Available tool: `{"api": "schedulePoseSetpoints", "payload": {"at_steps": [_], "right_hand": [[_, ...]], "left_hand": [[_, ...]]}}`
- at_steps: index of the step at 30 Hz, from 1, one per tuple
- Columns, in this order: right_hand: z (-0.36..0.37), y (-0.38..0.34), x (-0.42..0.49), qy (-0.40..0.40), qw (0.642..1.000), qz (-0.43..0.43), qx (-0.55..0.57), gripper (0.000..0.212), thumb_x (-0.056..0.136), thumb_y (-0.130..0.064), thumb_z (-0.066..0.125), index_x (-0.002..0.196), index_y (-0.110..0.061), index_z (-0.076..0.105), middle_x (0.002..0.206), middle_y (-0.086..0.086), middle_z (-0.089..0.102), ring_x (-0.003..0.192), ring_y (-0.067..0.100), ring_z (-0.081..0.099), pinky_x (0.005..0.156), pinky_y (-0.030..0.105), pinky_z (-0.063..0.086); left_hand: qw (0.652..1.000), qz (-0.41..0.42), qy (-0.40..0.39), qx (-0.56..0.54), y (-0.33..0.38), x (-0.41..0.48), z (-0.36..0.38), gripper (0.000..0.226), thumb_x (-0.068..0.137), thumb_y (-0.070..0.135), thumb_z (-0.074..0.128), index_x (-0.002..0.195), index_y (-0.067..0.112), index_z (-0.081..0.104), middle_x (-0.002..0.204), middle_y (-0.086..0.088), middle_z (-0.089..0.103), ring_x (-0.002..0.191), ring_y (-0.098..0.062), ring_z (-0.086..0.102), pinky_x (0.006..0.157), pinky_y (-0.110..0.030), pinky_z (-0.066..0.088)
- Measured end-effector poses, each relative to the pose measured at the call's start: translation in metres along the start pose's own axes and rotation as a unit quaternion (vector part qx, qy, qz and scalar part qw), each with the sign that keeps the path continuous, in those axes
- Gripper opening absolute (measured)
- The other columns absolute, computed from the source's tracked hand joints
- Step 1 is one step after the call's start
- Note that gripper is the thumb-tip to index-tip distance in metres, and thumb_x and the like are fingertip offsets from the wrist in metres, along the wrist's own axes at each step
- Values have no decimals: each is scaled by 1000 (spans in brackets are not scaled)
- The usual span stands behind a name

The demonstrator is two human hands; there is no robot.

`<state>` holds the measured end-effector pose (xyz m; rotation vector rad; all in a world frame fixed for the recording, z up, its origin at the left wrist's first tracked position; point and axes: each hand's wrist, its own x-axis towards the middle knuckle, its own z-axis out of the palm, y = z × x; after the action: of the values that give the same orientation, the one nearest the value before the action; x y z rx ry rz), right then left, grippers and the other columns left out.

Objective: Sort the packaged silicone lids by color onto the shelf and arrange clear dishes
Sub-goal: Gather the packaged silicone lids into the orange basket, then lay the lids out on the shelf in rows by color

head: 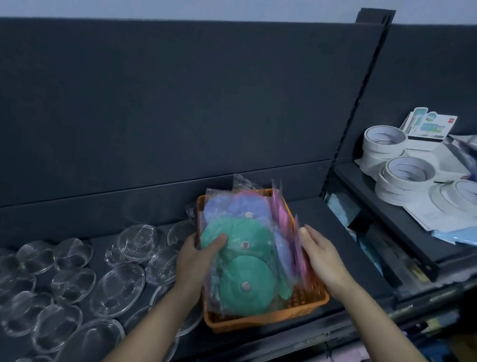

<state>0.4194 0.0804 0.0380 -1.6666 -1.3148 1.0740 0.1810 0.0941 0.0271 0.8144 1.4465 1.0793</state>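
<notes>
An orange basket [250, 327] is sitting on the dark shelf [328, 226], and the packaged silicone lids are lying inside it in clear bags. The green lids [243, 288] are stacked flat towards the front and left, the blue lids [217, 208] are lying behind them at the back, and the pink lids [282, 213] are standing on edge along the right wall. The left hand [196, 255] is holding the green lids at the basket's left rim, with its thumb pressing on top of the bag and its fingers tucked out of sight underneath. The right hand [320, 257] is reaching in from the right, its bent fingertips touching the upright pink lids – whether it is pinching a bag or only resting against the edges cannot be told. The clear dishes [118, 286] are lying spread over the same shelf to the basket's left, some overlapping, the nearest ones just beside the left forearm. On a higher shelf to the right, white tape rolls [408, 169] are sitting in short stacks – printed cards [429, 125] are standing behind them.
</notes>
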Motion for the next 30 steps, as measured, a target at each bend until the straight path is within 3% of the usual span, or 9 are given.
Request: {"api": "schedulePoseSetpoints", "payload": {"at_steps": [2,4,6,12,18,21,27,30], "right_hand": [[2,5,9,-25,996,43,70,73,79,-71,51,131,-19,53,129,1,61,115,15,59,104,41,43],[3,1,10,-58,987,64,135,41,92,-46,52,116,-15,62,110,7,71,99,21,68,94,43,50],[3,-3,12,-62,980,83,169,29,95,-32,52,109,-10,65,103,13,72,96,28,68,92,45,51],[2,-6,7,-69,969,94,218,36,92,-29,60,113,-1,62,108,21,68,103,39,64,97,55,46],[-9,-18,0,-72,963,65,250,36,90,-26,60,113,1,62,108,22,68,102,40,64,95,52,48],[-14,-31,-1,-78,962,40,259,34,90,-24,60,111,3,62,102,21,69,89,32,67,83,42,53],[-4,-59,-11,-97,955,12,280,30,89,-23,60,105,3,62,84,16,66,67,22,63,59,29,53],[10,-73,-18,-95,958,0,270,27,89,-23,61,98,2,64,80,15,66,65,22,62,59,28,50]], "left_hand": [[1000,-3,-1,-15,0,0,1,54,66,39,82,112,19,61,100,-3,73,86,-22,72,80,-47,58],[999,-11,-9,-45,1,1,3,51,67,34,83,110,15,62,98,-5,74,85,-25,72,80,-48,58],[997,-15,-16,-70,2,-1,5,45,70,29,82,107,14,61,97,-7,74,84,-26,72,79,-48,58],[996,-5,-18,-92,6,-7,6,39,73,22,80,104,16,59,99,-9,73,84,-27,72,79,-50,57],[995,20,-20,-100,17,-14,8,42,72,20,80,109,12,62,98,-9,73,84,-27,72,75,-46,59],[994,39,-18,-99,30,-18,6,35,74,19,78,105,12,63,95,-7,74,80,-24,73,65,-35,58],[991,49,-6,-124,48,-31,-14,45,73,19,79,111,6,60,99,-11,73,83,-27,72,69,-39,59],[987,57,2,-147,52,-38,-33,46,73,17,79,111,2,59,99,-15,72,81,-28,72,63,-35,57]]}}
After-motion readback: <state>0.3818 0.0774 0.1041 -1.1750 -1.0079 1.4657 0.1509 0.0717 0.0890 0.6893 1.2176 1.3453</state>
